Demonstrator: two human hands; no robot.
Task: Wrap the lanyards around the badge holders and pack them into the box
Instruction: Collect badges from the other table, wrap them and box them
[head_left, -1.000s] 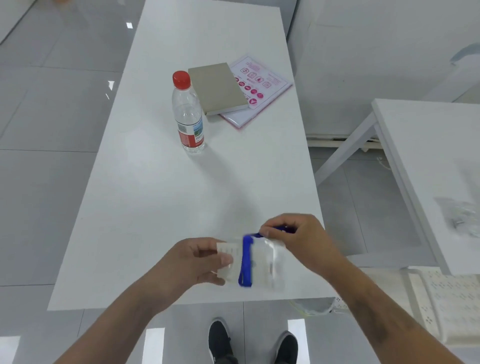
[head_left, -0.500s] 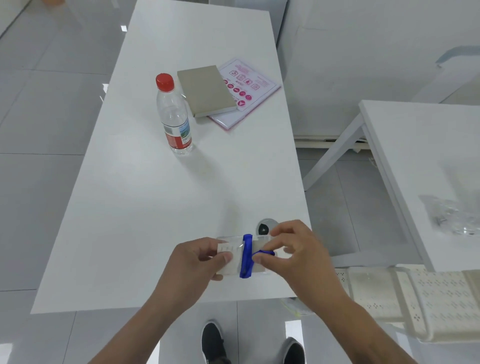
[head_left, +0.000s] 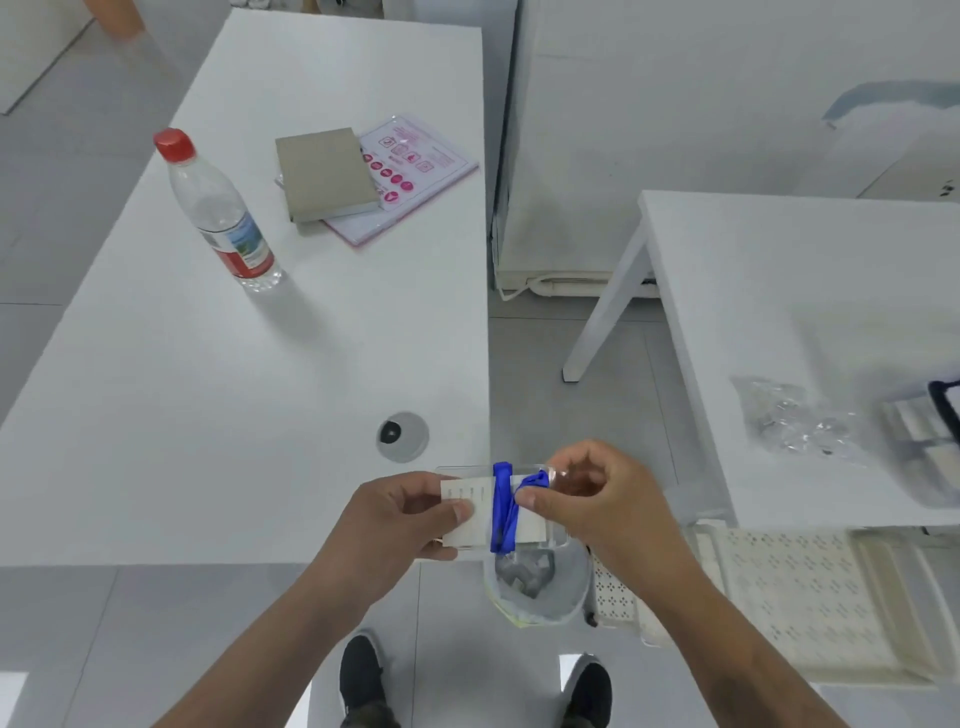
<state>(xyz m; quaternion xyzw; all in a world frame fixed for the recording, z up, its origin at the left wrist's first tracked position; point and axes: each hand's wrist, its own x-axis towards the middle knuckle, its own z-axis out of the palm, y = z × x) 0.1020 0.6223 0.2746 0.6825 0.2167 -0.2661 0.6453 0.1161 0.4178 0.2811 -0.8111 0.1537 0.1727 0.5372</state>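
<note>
change since earlier frame: the hands and badge holder (head_left: 496, 512) now sit past the surface (head_left: 218, 395) edge, over the floor, above a bin (head_left: 540, 587).
left hand (head_left: 395, 525): fingers curled, thumb pinching the holder's left end.
right hand (head_left: 597, 501): pinching the blue lanyard (head_left: 503, 506), wound round the holder's middle.
handling, judged: holder light, clear, slick, slightly flexible, so grip its short ends; lanyard soft, prone to unwinding.
room: open air around both hands; the other surface (head_left: 810, 291) lies right of the right hand.
</note>
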